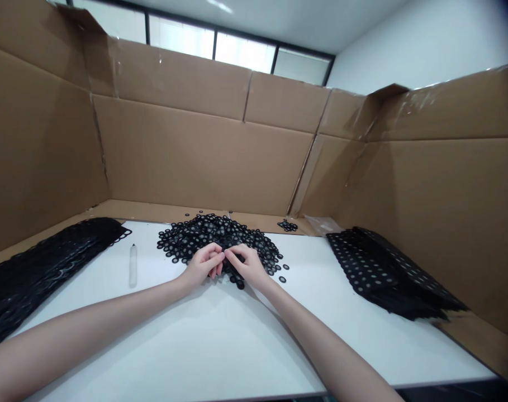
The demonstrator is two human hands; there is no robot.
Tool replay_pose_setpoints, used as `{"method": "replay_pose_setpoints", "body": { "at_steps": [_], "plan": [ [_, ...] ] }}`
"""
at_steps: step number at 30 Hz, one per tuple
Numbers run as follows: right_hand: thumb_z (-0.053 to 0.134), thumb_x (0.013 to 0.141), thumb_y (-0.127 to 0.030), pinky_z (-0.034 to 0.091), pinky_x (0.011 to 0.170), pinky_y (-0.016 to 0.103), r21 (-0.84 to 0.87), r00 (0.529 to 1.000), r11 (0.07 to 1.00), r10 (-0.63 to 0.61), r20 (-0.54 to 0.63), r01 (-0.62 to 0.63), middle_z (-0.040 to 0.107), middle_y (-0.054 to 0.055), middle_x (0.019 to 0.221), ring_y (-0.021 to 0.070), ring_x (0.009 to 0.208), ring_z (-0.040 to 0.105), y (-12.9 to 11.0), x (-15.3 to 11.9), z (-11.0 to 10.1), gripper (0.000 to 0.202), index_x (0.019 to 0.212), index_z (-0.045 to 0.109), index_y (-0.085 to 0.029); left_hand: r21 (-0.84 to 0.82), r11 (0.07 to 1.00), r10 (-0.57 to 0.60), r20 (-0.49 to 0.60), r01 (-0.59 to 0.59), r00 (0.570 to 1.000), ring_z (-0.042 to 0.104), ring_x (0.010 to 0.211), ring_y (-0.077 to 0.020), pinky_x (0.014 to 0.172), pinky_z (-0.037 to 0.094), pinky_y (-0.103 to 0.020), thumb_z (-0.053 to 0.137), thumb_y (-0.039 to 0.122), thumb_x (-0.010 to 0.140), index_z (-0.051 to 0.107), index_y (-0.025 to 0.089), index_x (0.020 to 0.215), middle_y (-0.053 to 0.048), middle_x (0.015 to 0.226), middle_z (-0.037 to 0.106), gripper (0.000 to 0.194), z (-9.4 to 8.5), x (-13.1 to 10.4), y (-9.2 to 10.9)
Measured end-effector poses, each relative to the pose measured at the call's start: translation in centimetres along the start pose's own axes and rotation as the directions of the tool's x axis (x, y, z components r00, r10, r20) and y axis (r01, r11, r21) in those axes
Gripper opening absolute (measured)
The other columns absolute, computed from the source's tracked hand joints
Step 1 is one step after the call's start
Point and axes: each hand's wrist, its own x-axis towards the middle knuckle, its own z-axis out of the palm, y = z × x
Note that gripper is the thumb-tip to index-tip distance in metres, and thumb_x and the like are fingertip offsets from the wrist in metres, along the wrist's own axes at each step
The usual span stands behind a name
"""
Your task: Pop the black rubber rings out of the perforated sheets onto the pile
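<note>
A wide heap of small black rings (207, 229) lies at the back middle of the white table (186, 340). At the heap's front edge, my left hand (207, 263) has its thumb and fingers pinched together. My right hand (246, 262) is pinched too, its fingertips meeting those of the left. Whatever sits between the fingertips is too small to make out. Loose rings lie just below and to the right of my hands.
Black perforated sheets (48, 268) are stacked at the left, and more dotted black sheets (379, 273) at the right. A clear pen-like tube (133, 267) lies left of the heap. Cardboard walls (195, 151) enclose the table. A few rings (287, 225) sit behind, near the wall.
</note>
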Motion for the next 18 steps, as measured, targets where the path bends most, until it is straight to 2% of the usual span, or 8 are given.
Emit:
{"method": "replay_pose_setpoints", "body": {
  "at_steps": [7,11,18],
  "plan": [
    [0.033,0.093,-0.028,0.024,0.074,0.032,-0.219,0.999,0.975,-0.029,-0.021,0.023,0.060,-0.001,0.066,0.0136,0.072,0.050,-0.7,-0.3,1.1,0.037,0.063,0.051,-0.018,0.018,1.000,-0.010,-0.109,0.013,0.994,0.035,0.041,-0.0058,0.042,0.023,-0.018,0.051,0.037,0.080,0.044,0.017,0.073,0.007,0.048,0.045,0.022,0.4,0.0,0.2],
    [0.035,0.092,-0.025,0.022,0.074,0.031,-0.211,0.999,0.977,-0.001,-0.049,-0.010,0.060,-0.002,0.068,0.0133,0.075,0.050,-1.1,-0.5,1.9,0.033,0.064,0.050,-0.018,0.021,1.000,-0.004,-0.178,0.008,0.984,0.034,0.042,-0.0058,0.044,0.024,-0.017,0.054,0.029,0.075,0.042,0.017,0.069,0.008,0.044,0.039,0.018,0.6,0.2,0.2],
    [0.036,0.090,-0.024,0.024,0.071,0.029,-0.180,0.992,0.977,0.100,-0.077,-0.113,0.059,-0.001,0.066,0.0140,0.074,0.050,-1.2,-0.3,2.1,0.032,0.062,0.050,-0.018,0.016,1.000,0.013,-0.187,-0.010,0.982,0.031,0.042,-0.0054,0.044,0.023,-0.018,0.054,0.028,0.074,0.044,0.017,0.069,0.009,0.044,0.037,0.016,0.5,0.5,-0.4]
  ]
}}
